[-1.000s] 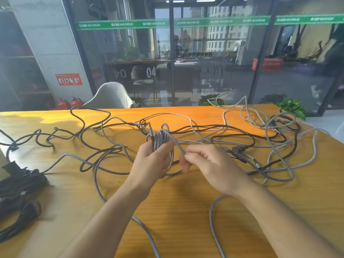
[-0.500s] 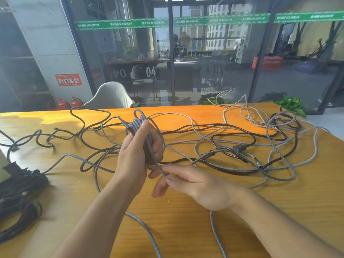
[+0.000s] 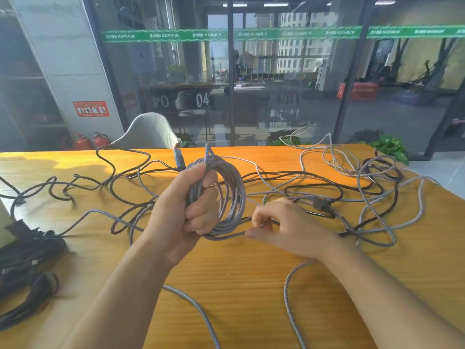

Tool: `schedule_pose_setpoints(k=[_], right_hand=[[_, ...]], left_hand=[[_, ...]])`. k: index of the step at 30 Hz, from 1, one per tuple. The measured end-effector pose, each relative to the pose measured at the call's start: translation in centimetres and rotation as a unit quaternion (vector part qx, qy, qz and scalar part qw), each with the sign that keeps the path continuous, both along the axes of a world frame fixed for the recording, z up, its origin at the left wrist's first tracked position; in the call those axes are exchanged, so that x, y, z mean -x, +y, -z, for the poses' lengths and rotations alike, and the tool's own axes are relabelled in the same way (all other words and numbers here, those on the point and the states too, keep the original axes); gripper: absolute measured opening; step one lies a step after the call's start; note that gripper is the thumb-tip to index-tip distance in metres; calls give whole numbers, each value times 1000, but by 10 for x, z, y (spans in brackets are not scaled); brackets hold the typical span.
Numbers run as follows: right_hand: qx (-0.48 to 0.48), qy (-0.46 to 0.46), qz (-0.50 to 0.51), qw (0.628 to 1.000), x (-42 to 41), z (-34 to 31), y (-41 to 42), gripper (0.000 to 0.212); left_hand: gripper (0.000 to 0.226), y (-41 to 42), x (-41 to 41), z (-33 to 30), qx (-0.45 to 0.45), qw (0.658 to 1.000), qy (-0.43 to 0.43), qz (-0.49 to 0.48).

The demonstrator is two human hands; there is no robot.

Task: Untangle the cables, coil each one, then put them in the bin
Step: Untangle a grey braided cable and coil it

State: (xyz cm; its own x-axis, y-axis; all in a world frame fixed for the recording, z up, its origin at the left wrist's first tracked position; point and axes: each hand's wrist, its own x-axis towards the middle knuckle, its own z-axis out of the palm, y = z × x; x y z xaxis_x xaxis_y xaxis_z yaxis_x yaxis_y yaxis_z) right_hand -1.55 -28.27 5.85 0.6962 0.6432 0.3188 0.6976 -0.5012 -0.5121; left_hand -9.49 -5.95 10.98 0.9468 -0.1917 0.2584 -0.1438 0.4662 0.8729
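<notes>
My left hand point(image 3: 183, 207) grips a coil of grey braided cable point(image 3: 231, 195) made of several loops, held upright above the wooden table point(image 3: 251, 285). My right hand point(image 3: 281, 225) pinches the same cable's loose strand just right of the coil's lower edge. That strand runs on under my right wrist towards the table's near edge point(image 3: 289, 293). A tangle of black and grey cables point(image 3: 352, 192) spreads over the table behind and to the right. No bin is in view.
A heap of black cables point(image 3: 27, 260) lies at the table's left edge. A long black cable point(image 3: 83, 187) snakes across the far left. A white chair point(image 3: 148, 132) and a glass wall stand beyond the table, a plant point(image 3: 390, 147) at the far right.
My left hand has turned the coil so its loops face me, and another loop has been laid on. My right hand moved right and lower, still pinching the strand.
</notes>
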Motion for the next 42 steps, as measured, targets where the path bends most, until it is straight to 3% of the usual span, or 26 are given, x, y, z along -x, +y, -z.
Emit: schedule_pose_setpoints(k=[3,7,10,16,23,28,30,36,42], right_hand=[[-4,-49,17,999,-15,0,-11,44],[26,-54,41,997,-21,-1,-16,61],[28,-68,50,996,-22,2,-17,61],[-53,-129,116,983,-22,3,-16,69],[-54,-187,141,971,-4,-10,-7,58],[-93,-13,64,994,-1,-18,-19,34],[-78,12,44,996,-3,-20,-27,25],[-33,-84,64,994,-6,-21,-34,15],[-15,-122,139,983,-8,-22,-38,40]], left_hand=[[30,0,1,0,-9,999,0,35],[30,7,0,1,-12,995,-12,102],[31,13,-2,4,-21,984,0,177],[30,8,-3,9,-114,962,32,247],[26,-6,1,5,-232,948,21,218],[32,-8,2,5,-297,932,27,207],[35,-10,2,6,-345,919,36,185],[42,-19,1,11,-406,896,43,173],[42,-22,2,10,-426,893,27,142]])
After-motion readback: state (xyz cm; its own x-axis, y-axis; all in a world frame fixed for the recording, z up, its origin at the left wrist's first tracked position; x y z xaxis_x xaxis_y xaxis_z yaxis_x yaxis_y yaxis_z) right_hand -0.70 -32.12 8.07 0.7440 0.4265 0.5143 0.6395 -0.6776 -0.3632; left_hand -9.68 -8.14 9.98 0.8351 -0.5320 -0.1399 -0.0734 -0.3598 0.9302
